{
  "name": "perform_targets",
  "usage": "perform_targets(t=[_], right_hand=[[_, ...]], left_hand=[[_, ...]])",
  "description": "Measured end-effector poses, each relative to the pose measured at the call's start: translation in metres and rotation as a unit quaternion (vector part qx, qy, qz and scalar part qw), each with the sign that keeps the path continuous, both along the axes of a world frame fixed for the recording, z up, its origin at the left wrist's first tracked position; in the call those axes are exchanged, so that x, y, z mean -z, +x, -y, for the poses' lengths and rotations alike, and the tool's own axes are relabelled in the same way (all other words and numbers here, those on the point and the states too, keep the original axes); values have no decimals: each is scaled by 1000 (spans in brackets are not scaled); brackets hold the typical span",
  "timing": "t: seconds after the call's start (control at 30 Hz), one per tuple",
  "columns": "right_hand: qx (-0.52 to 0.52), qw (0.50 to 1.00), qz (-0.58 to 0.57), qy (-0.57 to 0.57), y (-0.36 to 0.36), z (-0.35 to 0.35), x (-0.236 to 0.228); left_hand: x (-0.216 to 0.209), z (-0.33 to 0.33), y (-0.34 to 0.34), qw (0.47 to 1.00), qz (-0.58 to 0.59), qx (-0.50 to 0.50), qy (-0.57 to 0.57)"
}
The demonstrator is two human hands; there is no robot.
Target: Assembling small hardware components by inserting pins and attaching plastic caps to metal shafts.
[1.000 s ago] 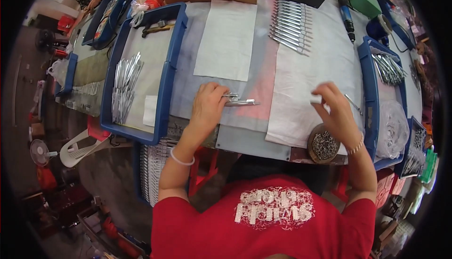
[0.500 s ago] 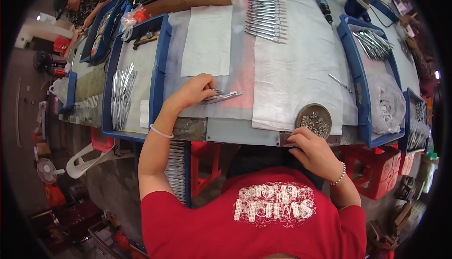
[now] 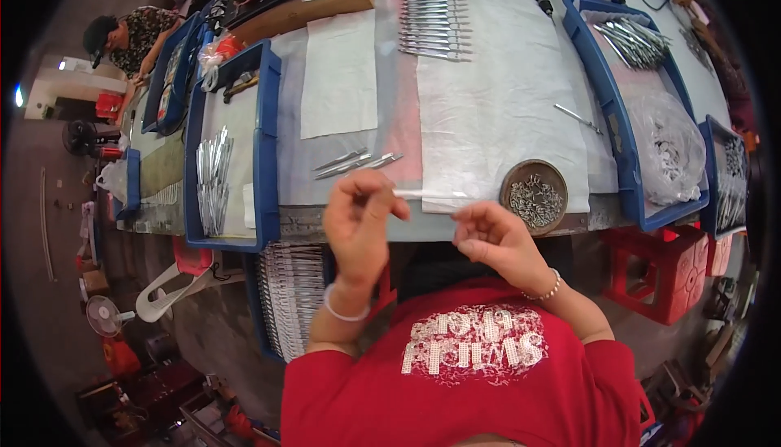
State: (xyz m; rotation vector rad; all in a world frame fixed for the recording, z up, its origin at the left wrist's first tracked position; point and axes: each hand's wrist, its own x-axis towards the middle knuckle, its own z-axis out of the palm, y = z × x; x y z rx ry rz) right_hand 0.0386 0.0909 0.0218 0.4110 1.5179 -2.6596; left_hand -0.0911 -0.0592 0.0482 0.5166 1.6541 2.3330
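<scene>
My left hand (image 3: 362, 215) pinches one end of a slim silver metal rod (image 3: 427, 193), which points to the right, slightly blurred. At the rod's other end my right hand (image 3: 498, 239) has its fingertips drawn together; anything between them is too small to make out. Just right of it stands a round dish (image 3: 560, 218) of small metal pieces. Several similar silver rods (image 3: 358, 162) lie on the mat beyond my left hand. Farther back, a neat row of silver rods (image 3: 435, 22) rests on the white cloth (image 3: 480, 113).
Blue trays (image 3: 267, 138) with silver rods stand on the left. On the right, another blue tray (image 3: 606, 97) holds rods and a plastic bag (image 3: 669, 158) of parts. A single rod (image 3: 578, 118) lies near it. Red stools (image 3: 663, 272) stand below, and a person (image 3: 134, 40) sits at far left.
My left hand has come back from the loose rods toward my body, bringing one rod. My right hand has moved left, away from the dish, to the rod's end.
</scene>
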Motion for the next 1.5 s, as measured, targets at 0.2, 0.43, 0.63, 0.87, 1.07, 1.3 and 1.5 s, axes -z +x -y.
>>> perform_targets(t=[0.2,0.43,0.63,0.87,1.07,1.3,1.5], right_hand=[[134,977,-39,-160,0,-5,1],[28,996,53,73,10,-23,-13],[26,994,74,75,11,-26,-10],[9,991,128,36,4,-32,-6],[6,988,153,19,-4,-35,-2],[16,989,144,18,-9,-36,5],[25,990,136,23,-12,-38,6]], left_hand=[[24,-14,55,976,191,59,89],[16,-5,63,937,205,251,-134],[18,-13,61,898,220,344,-162],[24,-19,55,849,382,356,-86],[30,-22,49,838,405,356,-79],[38,-24,43,841,385,373,-73],[43,-29,43,845,383,367,-60]])
